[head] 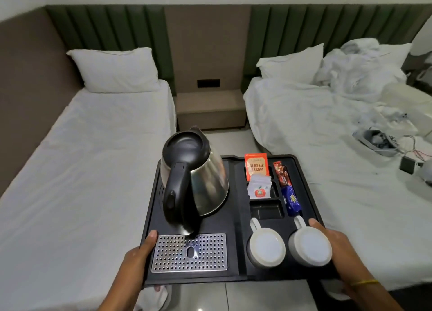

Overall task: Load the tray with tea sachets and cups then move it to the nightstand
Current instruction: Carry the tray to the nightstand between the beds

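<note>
1. A person's left hand (138, 259) grips the left edge of a black tray (236, 276), thumb on top beside the metal grille (189, 252), fingers curled under the rim.
2. The right hand (336, 247) is clamped on the tray's right edge, thumb lying over the rim just beside the right cup (311, 246); a yellow band (364, 282) circles that wrist.
3. The tray is held level in the air above the tiled floor (257, 296), in the aisle between two beds.
4. Two cups sit upside down in the tray's near right section, the left cup (266, 246) beside the right one, handles pointing away from the person.
5. A steel kettle (194, 182) with a black handle and lid stands on the tray's left half, behind the grille.
6. In the far right compartments stand an orange tea packet (256, 165) marked "Classic Assam" and white sachets (259, 187); a red stick (281, 174) and a blue packet (291, 201) lie along the right channel. One compartment nearer the cups holds nothing.
7. The nightstand (210, 108) stands well ahead, against the headboard wall between the beds.
8. The left bed (81, 158) is made, with one pillow (114, 69); the right bed (327, 147) carries crumpled linen and loose wires.
</note>
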